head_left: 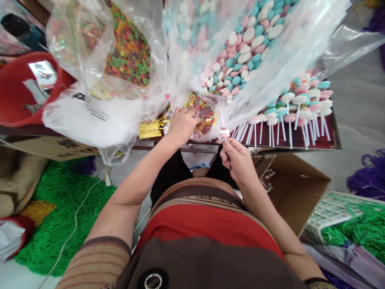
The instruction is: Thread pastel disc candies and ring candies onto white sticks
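Observation:
My right hand (pixel 236 156) pinches a white stick (pixel 221 114) upright at the table's front edge. Rounded pink and white pieces (pixel 224 132) are threaded on it just above my fingers, and its upper end is bare. My left hand (pixel 183 124) reaches over small coloured rings (pixel 203 112) in a plastic bag, its fingers slightly bent and apart. Nothing shows in that hand, though its fingertips are partly hidden among the rings. Beside my left wrist lies a bundle of yellow ties (pixel 150 128).
Large clear bags hold pink, white and blue pieces (pixel 237 60) and coloured rings (pixel 129 52). Finished-looking sticks with stacked pieces (pixel 296 104) cover the table's right end. A red basin (pixel 64 78) stands left; an open carton (pixel 300 184) and white crate (pixel 331 208) stand below right.

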### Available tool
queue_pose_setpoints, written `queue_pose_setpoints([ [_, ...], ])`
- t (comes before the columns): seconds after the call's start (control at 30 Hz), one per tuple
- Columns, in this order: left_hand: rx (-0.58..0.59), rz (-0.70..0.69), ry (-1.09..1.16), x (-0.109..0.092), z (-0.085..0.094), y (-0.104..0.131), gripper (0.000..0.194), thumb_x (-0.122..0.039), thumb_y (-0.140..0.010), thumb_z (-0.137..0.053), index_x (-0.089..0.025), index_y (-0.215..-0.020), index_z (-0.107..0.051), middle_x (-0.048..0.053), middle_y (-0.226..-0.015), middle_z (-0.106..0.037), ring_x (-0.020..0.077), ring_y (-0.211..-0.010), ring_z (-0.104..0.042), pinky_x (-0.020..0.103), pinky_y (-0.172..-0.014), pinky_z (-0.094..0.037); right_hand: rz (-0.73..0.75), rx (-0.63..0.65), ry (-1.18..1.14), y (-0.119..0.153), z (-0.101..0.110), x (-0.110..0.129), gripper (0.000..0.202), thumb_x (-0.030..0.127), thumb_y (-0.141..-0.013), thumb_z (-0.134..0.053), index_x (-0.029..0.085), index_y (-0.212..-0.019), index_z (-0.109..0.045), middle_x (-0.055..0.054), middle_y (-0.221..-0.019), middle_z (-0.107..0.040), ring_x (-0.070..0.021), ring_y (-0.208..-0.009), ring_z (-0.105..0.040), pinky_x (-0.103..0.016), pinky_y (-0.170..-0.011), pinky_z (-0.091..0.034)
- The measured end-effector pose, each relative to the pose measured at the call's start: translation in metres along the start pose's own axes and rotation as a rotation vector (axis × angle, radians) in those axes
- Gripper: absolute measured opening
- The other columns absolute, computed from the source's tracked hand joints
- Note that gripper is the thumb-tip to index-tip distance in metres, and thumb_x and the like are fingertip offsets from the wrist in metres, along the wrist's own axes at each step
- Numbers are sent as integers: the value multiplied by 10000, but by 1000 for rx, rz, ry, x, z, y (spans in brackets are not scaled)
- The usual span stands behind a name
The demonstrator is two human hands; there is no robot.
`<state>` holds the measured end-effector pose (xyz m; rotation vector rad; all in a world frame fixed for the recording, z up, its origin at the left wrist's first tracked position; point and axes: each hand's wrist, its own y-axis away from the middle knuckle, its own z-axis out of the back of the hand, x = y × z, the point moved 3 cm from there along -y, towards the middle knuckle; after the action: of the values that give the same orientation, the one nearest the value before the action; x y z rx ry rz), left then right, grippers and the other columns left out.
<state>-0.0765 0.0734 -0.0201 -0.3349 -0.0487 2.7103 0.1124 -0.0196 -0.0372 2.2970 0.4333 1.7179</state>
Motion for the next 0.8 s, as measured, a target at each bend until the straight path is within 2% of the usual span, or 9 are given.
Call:
queue_pose_setpoints([
  [0.27,-16,94,-60,7,-2,-7,333,-122,-993,-473,-155,-1171,-752,172,-1151,-791,311,-1107,-709,437,-977,-499,2,-3,22,1,-1,1,454,630,-826,-789,202,-929,-677,101,-487,-443,-54,-397,-260,-215,-402,-144],
  [0.4,-24,60,-64,6,-2,-4,323,-114,-993,-467,-155,-1134,-755,188,-1166,-792,320,-1158,-709,457,-1039,-493,-8,-2,34,2,-1,-1,446,627,-834,-778,201,-928,-688,96,-498,-444,-56,-406,-259,-213,-405,-151],
  [0.53,-63,82,20,13,-1,-4,288,-98,-963,-505,-157,-1051,-773,174,-1090,-811,312,-1104,-738,452,-1026,-523,-11,-7,35,2,-1,-2,430,609,-840,-766,198,-937,-690,98,-491,-442,-58,-405,-253,-209,-403,-150],
  [0.63,-209,185,270,20,3,-5,237,-109,-930,-569,-168,-1039,-771,113,-1062,-822,263,-1056,-748,393,-1008,-547,-9,14,59,2,-3,1,420,602,-857,-742,192,-935,-697,98,-483,-437,-60,-407,-254,-215,-408,-142],
  [0.73,-363,293,727,19,-1,-5,200,-156,-938,-602,-192,-1068,-750,48,-1058,-812,187,-978,-754,306,-929,-574,-3,56,112,1,-9,7,414,590,-874,-721,181,-934,-719,98,-460,-411,-64,-410,-256,-226,-415,-131],
  [0.8,-390,351,1011,14,-8,-6,154,-221,-947,-640,-200,-1069,-733,25,-998,-790,154,-855,-750,276,-824,-584,9,82,158,-1,-13,11,410,582,-880,-714,176,-932,-737,94,-456,-402,-67,-413,-259,-233,-415,-127],
])
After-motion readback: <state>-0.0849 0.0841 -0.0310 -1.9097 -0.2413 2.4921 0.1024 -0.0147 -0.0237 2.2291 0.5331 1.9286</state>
